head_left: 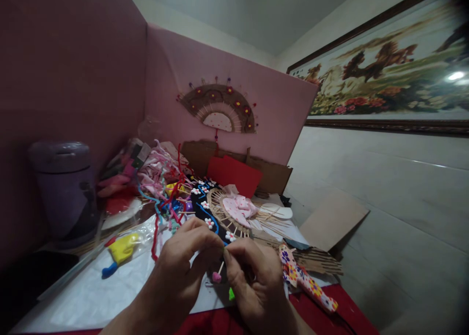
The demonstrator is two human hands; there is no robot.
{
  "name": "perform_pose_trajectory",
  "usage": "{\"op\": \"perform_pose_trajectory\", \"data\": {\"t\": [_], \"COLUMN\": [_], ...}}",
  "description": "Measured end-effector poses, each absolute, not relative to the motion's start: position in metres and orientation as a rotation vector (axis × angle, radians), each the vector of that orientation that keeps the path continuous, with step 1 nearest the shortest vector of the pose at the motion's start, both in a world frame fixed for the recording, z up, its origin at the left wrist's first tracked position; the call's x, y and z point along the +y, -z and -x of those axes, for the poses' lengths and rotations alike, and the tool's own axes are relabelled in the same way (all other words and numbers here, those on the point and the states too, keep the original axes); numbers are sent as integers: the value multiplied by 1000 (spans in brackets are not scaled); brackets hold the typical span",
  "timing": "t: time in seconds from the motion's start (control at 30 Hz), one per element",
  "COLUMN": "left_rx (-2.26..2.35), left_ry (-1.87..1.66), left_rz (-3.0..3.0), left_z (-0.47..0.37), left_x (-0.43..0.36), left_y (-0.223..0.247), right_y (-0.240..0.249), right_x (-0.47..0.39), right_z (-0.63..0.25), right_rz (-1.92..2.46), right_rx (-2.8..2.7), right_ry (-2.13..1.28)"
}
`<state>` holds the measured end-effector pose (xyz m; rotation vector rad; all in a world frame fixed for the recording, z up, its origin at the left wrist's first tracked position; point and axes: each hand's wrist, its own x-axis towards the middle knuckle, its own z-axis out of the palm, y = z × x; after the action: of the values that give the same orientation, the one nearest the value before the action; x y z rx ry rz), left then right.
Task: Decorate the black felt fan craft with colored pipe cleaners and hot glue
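Observation:
Both my hands meet at the fingertips in the lower middle. The thumb and fingers of my left hand (186,261) are pinched together against those of my right hand (252,276), also closed; anything between them is too small or hidden to name. Just below the fingertips shows a thin stick with a pink ball (216,277) on its end; I cannot tell whether it is held. A bright green bit (231,294) lies under my right hand. Behind the hands rests a black fan-shaped piece (200,212) with white flowers, blue cord and thin sticks, partly covered by my hands.
Yellow and blue clay (122,249) lies on plastic at left, near a purple canister (64,193). Pipe cleaners (179,178) are heaped behind. A flower-patterned glue gun (308,283) lies at right, beside corrugated cardboard (311,259). A finished-looking brown fan (220,102) hangs on the pink panel.

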<state>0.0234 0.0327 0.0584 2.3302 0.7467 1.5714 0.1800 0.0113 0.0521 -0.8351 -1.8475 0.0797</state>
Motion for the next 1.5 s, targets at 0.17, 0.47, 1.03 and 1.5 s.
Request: {"op": "perform_pose_trajectory", "data": {"t": [0.17,0.47,1.03,1.5], "left_rx": [836,880,852,842], "left_ry": [-1651,-1828,-1767,-1942], "left_rz": [-2428,-2635,-2345,-2764], "left_z": [-26,-33,-29,-33], "left_x": [34,25,26,27], "left_y": [-50,-52,-51,-46], "right_y": [-49,-43,-50,-44], "right_x": [13,14,9,8], "right_z": [-178,-172,-168,-166], "right_rz": [838,857,908,859], "right_rx": [-1846,-1827,-1706,-1800], "right_ry": [-46,106,-495,-240]}}
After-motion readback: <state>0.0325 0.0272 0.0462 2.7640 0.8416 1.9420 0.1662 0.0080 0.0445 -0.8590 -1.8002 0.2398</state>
